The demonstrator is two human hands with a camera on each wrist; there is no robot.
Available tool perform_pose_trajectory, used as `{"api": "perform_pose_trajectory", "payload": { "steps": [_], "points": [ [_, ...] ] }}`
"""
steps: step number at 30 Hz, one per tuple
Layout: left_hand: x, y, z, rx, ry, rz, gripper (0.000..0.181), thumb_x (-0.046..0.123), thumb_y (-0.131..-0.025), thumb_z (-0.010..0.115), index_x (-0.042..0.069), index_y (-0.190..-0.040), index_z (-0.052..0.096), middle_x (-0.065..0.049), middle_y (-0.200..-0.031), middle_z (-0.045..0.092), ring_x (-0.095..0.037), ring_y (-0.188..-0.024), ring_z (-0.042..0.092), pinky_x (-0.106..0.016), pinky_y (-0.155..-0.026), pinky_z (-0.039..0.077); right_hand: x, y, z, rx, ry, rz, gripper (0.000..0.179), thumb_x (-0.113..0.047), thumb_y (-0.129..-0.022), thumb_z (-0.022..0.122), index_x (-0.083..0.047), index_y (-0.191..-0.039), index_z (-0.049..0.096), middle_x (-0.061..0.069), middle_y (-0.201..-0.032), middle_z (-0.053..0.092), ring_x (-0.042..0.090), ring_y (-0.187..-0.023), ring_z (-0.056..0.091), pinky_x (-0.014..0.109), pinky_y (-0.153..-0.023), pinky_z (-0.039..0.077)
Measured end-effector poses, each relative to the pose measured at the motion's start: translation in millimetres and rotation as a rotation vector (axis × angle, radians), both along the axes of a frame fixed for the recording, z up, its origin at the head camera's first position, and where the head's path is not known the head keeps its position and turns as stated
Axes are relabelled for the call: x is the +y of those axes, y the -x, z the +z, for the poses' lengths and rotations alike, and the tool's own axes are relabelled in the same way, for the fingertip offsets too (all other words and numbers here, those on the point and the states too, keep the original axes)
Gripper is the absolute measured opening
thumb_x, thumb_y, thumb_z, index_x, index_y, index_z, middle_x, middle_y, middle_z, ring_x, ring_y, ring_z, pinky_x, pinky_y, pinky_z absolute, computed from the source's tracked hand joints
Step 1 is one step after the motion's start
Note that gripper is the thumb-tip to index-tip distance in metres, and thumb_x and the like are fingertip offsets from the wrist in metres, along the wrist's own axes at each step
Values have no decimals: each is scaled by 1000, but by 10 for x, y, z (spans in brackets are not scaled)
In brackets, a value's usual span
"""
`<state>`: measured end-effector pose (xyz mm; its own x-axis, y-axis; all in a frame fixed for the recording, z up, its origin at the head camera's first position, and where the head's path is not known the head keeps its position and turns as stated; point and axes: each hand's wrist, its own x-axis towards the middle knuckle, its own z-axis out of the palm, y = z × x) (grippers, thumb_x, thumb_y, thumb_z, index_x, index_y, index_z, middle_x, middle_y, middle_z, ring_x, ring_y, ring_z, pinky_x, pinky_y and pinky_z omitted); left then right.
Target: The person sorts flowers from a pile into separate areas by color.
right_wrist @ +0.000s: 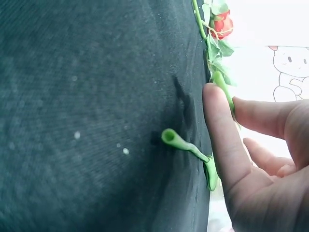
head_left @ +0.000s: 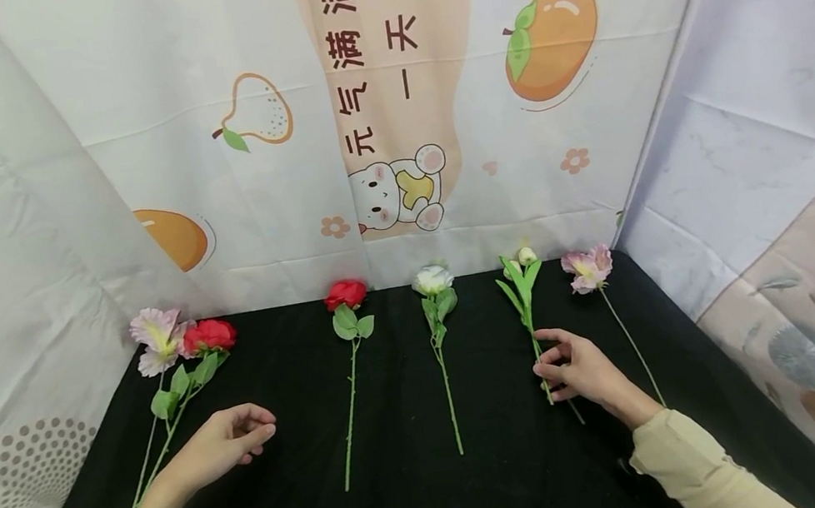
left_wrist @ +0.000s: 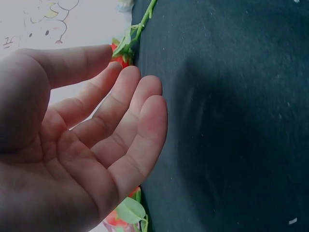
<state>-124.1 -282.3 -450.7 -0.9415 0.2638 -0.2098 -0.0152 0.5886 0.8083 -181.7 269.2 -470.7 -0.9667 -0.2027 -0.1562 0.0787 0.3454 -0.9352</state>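
Observation:
My right hand [head_left: 579, 364] pinches a thin green stem [right_wrist: 222, 86] of the pale tulips [head_left: 522, 291] between thumb and fingers. Two small whitish buds and long green leaves show at their top. A second stem [right_wrist: 181, 142] of the pair sits outside the pinch, its hollow cut end facing the right wrist camera. Loosely curved and holding nothing, my left hand [head_left: 226, 446] hovers over the black cloth [head_left: 292, 502]. Left of it lie a red rose [head_left: 209, 336] and a pink-lilac flower [head_left: 157, 337], stems side by side.
Between the hands lie a single red rose [head_left: 345, 295] and a white rose [head_left: 433, 279], stems pointing toward me. Right of the tulips is another pink flower [head_left: 588, 269], its stem passing near my right wrist. A white printed curtain [head_left: 280, 193] stands behind the cloth.

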Motion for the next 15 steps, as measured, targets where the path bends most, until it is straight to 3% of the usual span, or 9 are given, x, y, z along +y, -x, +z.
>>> {"api": "perform_pose_trajectory", "payload": {
  "steps": [9,15],
  "points": [
    [-111,-21,45,11,5,16,33,23,-101,65,-5,-119,62,-12,-98,68,-27,-85,66,-36,-69,57,-27,18,-44,-69,-50,29,62,-3,-97,67,0,-151,35,16,-104,63,25,-75,66,44,-61,60],
    [-251,-25,34,4,16,35,34,23,-102,64,-6,-120,60,-13,-99,67,-27,-86,65,-36,-69,57,-19,23,-42,-67,-66,30,61,-2,-97,67,0,-149,36,16,-102,62,26,-72,65,45,-59,60]
  ]
}}
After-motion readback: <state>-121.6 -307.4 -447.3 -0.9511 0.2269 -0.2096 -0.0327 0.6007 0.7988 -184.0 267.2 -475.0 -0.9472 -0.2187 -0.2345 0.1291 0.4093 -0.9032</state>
